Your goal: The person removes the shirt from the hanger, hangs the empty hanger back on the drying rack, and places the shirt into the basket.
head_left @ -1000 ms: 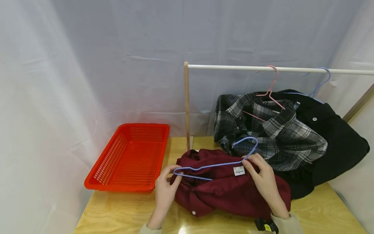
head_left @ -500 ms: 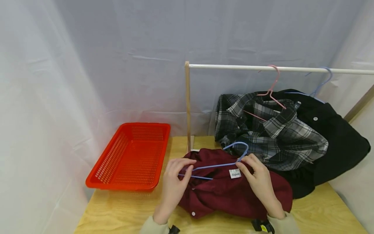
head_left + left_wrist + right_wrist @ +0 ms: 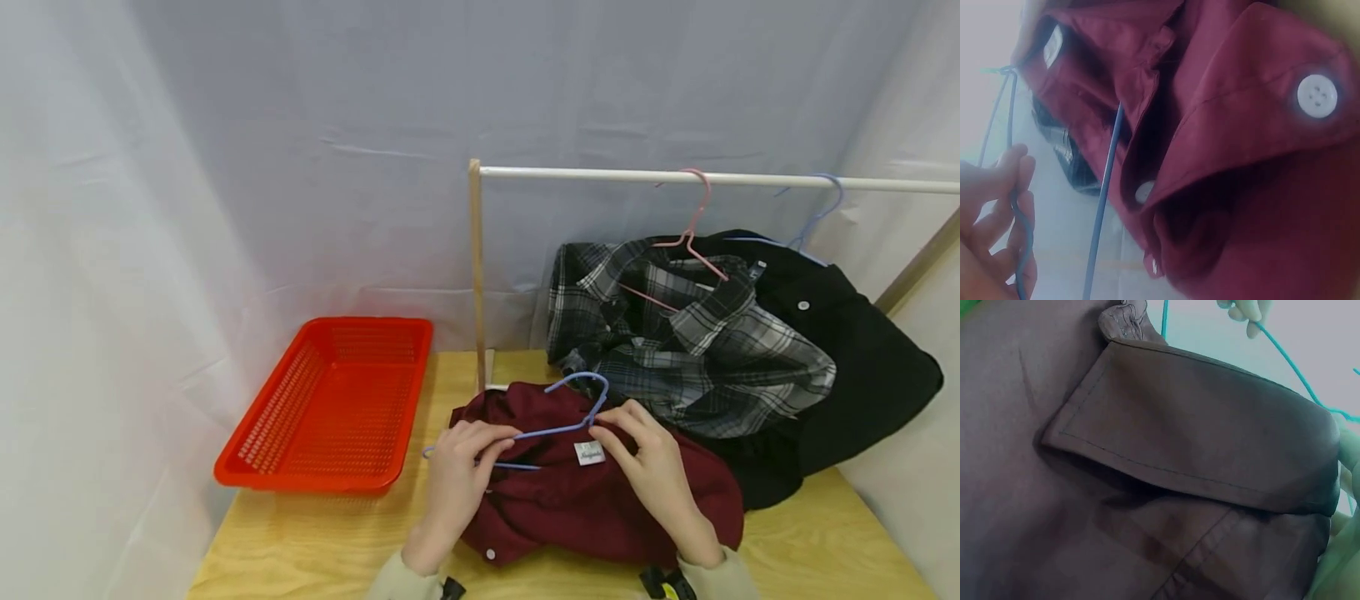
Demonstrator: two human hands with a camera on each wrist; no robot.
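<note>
A blue wire hanger (image 3: 551,431) is partly inside a maroon button-up shirt (image 3: 592,521) lying on the table. My left hand (image 3: 459,475) pinches its upper wire left of the neck; the left wrist view shows the fingers curled round this wire (image 3: 1025,234). Below, the hanger's bottom bar (image 3: 1105,181) runs into the shirt opening. My right hand (image 3: 651,467) grips the shirt collar (image 3: 1210,425), fingertips right at the hanger's neck, beside a white label (image 3: 589,452). The hook (image 3: 588,377) points up and left. Cloth hides the hanger's right arm.
A red plastic basket (image 3: 408,400) stands on the wooden table (image 3: 300,550) at the left. Behind the shirt is a rack with a white rail (image 3: 570,173) and a wooden post (image 3: 477,275). A plaid shirt (image 3: 705,342) and a black garment (image 3: 862,383) hang at the right.
My left hand has shifted from the hanger's left end inward along its upper wire. The hanger, my right hand and the collar have moved left; the hanger's left end now sticks out past the shirt.
</note>
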